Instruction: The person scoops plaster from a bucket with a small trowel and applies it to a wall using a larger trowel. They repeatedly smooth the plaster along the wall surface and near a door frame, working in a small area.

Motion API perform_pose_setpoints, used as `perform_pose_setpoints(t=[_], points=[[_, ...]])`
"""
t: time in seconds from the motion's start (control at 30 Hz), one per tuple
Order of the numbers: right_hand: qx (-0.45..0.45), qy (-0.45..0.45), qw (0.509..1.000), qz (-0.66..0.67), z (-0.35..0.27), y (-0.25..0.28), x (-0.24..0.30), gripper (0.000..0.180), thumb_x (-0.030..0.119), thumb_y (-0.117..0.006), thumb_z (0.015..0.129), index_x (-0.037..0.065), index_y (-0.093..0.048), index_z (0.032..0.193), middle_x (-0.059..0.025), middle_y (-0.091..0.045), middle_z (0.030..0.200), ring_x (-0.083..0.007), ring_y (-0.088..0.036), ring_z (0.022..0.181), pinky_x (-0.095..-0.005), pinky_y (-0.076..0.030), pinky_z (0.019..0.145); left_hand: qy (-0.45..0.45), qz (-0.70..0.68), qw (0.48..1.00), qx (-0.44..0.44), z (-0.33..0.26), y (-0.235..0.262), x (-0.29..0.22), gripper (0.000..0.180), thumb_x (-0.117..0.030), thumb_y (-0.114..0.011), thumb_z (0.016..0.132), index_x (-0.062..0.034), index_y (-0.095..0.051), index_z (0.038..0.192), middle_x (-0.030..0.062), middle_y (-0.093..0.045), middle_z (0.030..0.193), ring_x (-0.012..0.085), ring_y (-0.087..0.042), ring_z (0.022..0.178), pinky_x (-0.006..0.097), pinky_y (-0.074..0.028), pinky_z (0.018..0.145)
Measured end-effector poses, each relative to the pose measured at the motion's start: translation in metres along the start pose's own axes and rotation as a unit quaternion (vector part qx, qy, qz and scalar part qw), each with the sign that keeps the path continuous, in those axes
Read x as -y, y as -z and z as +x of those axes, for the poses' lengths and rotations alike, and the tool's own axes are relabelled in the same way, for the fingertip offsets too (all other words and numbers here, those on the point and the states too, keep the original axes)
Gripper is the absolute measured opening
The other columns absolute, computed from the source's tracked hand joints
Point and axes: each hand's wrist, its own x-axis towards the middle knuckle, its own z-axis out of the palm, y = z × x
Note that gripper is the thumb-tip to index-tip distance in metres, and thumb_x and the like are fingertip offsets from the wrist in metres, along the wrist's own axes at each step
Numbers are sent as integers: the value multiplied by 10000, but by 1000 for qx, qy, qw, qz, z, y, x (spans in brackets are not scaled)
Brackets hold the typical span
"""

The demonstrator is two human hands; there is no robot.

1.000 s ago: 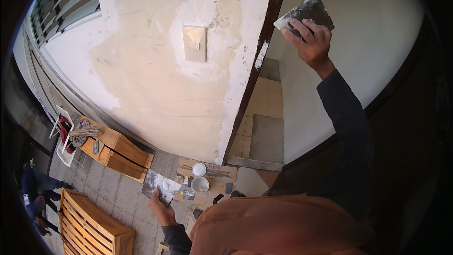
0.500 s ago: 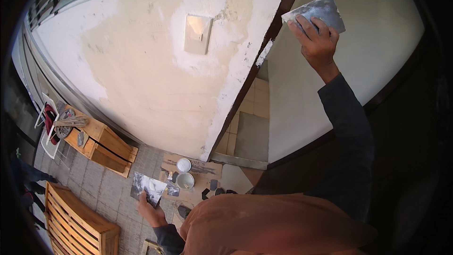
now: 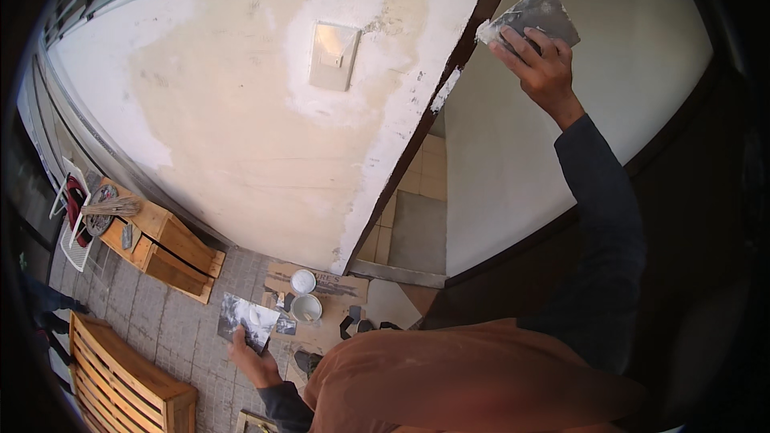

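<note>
My right hand (image 3: 539, 78) is raised, fingers bent over a flat grey blade (image 3: 544, 18) smeared with white, gripping its lower edge; the blade's left corner is right by the dark door frame (image 3: 464, 50) (whether it touches, I can't tell). Lower down, my left hand (image 3: 255, 362) pinches a flat plate (image 3: 233, 319) by its near edge, thumb on top, with white paste on its surface. Ahead is the patchy wall (image 3: 216, 144) with a pale switch plate (image 3: 334, 56). Below, a white tub (image 3: 306, 308) sits on cardboard (image 3: 327, 335); farther left, a bundled-straw broom (image 3: 112, 206) lies on a wooden box (image 3: 164, 232).
</note>
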Motion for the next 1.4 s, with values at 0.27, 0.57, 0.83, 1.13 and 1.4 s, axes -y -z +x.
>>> perform_pose_setpoints(t=[0.27, 0.57, 0.83, 1.13, 1.4], points=[[16, -34, 999, -13, 6, 12, 8, 396, 70, -639, 853, 272, -736, 1180, 99, -688, 1199, -154, -600, 1090, -353, -362, 903, 4, -1, 1000, 1, -1, 2, -3, 288, -147, -667, 907, 4, -594, 1141, 103, -679, 1050, 229, -703, 891, 370, -572, 751], [1, -7, 1000, -18, 11, 13, 6, 368, 117, -660, 849, 262, -730, 1180, 99, -687, 1178, -156, -600, 1067, -353, -374, 895, 14, -5, 1000, 13, 0, 1, -4, 282, -140, -668, 906, -3, -593, 1141, 96, -677, 1043, 225, -704, 885, 358, -577, 733], [22, -30, 999, -12, 9, 14, 6, 371, 113, -654, 850, 244, -719, 1191, 92, -677, 1202, -156, -601, 1057, -353, -380, 885, 0, -14, 1000, 16, -3, 1, -6, 271, -140, -660, 914, 1, -592, 1135, 108, -677, 1052, 229, -704, 902, 369, -583, 747], [-19, 10, 1000, 0, -1, 9, 24, 375, 158, -659, 857, 267, -714, 1212, 85, -672, 1229, -155, -597, 1079, -353, -376, 894, -3, -17, 1000, 26, 1, 0, -8, 260, -131, -659, 920, 14, -589, 1125, 114, -676, 1046, 225, -701, 894, 370, -582, 739], [-2, 18, 1000, -19, -8, 9, 18, 350, 176, -657, 867, 264, -722, 1200, 82, -676, 1221, -163, -596, 1102, -352, -363, 906, -13, -27, 999, 27, -2, -8, -9, 236, -140, -657, 926, 1, -606, 1109, 97, -681, 1014, 209, -702, 856, 359, -580, 711]])
